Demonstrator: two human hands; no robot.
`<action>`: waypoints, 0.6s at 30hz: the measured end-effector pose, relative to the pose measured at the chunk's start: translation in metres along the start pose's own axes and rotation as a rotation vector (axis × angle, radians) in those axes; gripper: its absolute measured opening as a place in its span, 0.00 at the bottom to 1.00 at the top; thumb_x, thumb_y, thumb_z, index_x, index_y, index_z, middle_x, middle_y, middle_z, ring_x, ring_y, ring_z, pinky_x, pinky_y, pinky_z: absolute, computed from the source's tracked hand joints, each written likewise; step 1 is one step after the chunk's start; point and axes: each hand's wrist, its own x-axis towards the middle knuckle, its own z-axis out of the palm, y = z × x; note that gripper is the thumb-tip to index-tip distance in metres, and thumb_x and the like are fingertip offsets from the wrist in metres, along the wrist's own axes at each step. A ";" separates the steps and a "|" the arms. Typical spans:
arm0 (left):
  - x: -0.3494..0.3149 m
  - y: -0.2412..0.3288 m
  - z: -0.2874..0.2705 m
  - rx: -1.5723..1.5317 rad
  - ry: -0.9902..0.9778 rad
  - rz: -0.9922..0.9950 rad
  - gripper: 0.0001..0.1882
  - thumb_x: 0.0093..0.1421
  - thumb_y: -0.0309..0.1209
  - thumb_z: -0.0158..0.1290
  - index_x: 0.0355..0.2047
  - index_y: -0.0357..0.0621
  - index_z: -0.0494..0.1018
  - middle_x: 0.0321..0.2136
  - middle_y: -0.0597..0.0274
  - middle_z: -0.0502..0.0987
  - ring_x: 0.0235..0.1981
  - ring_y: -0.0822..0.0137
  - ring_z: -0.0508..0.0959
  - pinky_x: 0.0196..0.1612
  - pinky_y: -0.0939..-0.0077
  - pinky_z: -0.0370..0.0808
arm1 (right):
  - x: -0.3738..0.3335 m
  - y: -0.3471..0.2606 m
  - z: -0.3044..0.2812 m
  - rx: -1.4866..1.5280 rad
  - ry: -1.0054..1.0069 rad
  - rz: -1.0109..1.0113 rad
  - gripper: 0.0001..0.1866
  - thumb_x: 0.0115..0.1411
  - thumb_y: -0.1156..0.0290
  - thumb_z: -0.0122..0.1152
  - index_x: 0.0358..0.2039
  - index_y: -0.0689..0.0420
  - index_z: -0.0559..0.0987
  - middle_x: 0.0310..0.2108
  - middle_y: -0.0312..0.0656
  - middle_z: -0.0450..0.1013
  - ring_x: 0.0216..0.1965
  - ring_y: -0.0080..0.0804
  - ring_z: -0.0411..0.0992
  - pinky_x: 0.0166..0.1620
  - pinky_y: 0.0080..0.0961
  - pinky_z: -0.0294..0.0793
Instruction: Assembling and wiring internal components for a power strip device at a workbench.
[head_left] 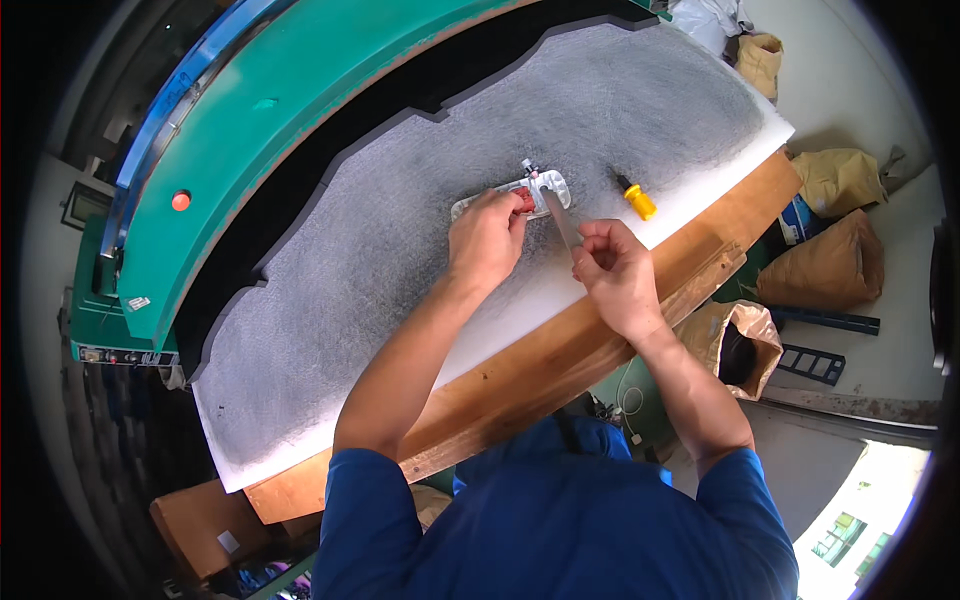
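Observation:
An oblong silver tray-like piece (555, 182) with rounded ends lies on the worn grey work surface. My left hand (485, 238) is closed over its left part, and its fingertips press on a small red block (523, 198) there. In my right hand (615, 268), pinched between thumb and fingers, is a flat metal strip (563, 218). Its far end reaches the silver piece, to the right of the red block. A small metal fitting (530, 169) stands at the piece's far edge. To the right lies a screwdriver with a yellow handle (640, 203), its dark shaft pointing away.
The grey-topped white board (330, 250) rests on a wooden bench edge (560, 350). A green machine frame (270, 95) with a red button (181, 200) curves along the far left. Brown paper sacks (825, 265) stand at right; a cardboard box (205, 525) sits lower left.

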 end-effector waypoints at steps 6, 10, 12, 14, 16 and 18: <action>-0.004 -0.005 0.007 -0.183 0.095 0.052 0.04 0.56 0.22 0.60 0.32 0.43 0.79 0.28 0.63 0.78 0.25 0.70 0.78 0.30 0.76 0.75 | 0.014 0.002 0.004 -0.302 0.086 -0.218 0.10 0.59 0.80 0.61 0.42 0.65 0.76 0.25 0.39 0.75 0.24 0.21 0.73 0.30 0.20 0.74; -0.007 0.000 0.017 -0.568 0.080 -0.152 0.03 0.57 0.20 0.59 0.31 0.40 0.76 0.25 0.64 0.77 0.25 0.71 0.78 0.30 0.76 0.75 | 0.017 0.006 0.011 -0.179 0.166 -0.154 0.09 0.59 0.81 0.61 0.42 0.64 0.76 0.25 0.38 0.75 0.25 0.21 0.73 0.30 0.20 0.75; -0.006 0.002 0.019 -0.812 0.059 -0.202 0.02 0.59 0.19 0.57 0.31 0.37 0.75 0.24 0.68 0.76 0.25 0.81 0.74 0.27 0.84 0.72 | 0.019 0.007 0.015 -0.163 0.190 -0.143 0.09 0.59 0.80 0.61 0.41 0.64 0.76 0.25 0.38 0.75 0.26 0.20 0.73 0.30 0.20 0.75; -0.006 0.003 0.020 -0.847 0.063 -0.187 0.02 0.59 0.19 0.57 0.32 0.37 0.75 0.24 0.69 0.76 0.25 0.81 0.74 0.27 0.84 0.72 | 0.021 0.007 0.018 -0.115 0.181 -0.101 0.08 0.60 0.80 0.61 0.41 0.64 0.77 0.26 0.38 0.75 0.26 0.19 0.73 0.30 0.19 0.75; -0.008 0.002 0.021 -0.874 0.067 -0.181 0.02 0.60 0.18 0.56 0.32 0.37 0.75 0.24 0.70 0.76 0.25 0.82 0.73 0.27 0.85 0.72 | 0.021 0.007 0.022 -0.112 0.180 -0.087 0.08 0.60 0.80 0.61 0.41 0.64 0.77 0.25 0.37 0.75 0.26 0.19 0.72 0.30 0.19 0.75; -0.010 0.001 0.021 -0.861 0.082 -0.145 0.03 0.60 0.17 0.56 0.32 0.37 0.75 0.24 0.70 0.76 0.24 0.82 0.73 0.27 0.86 0.72 | 0.021 0.007 0.024 -0.104 0.175 -0.072 0.08 0.60 0.79 0.62 0.40 0.64 0.77 0.25 0.37 0.75 0.26 0.18 0.72 0.30 0.18 0.74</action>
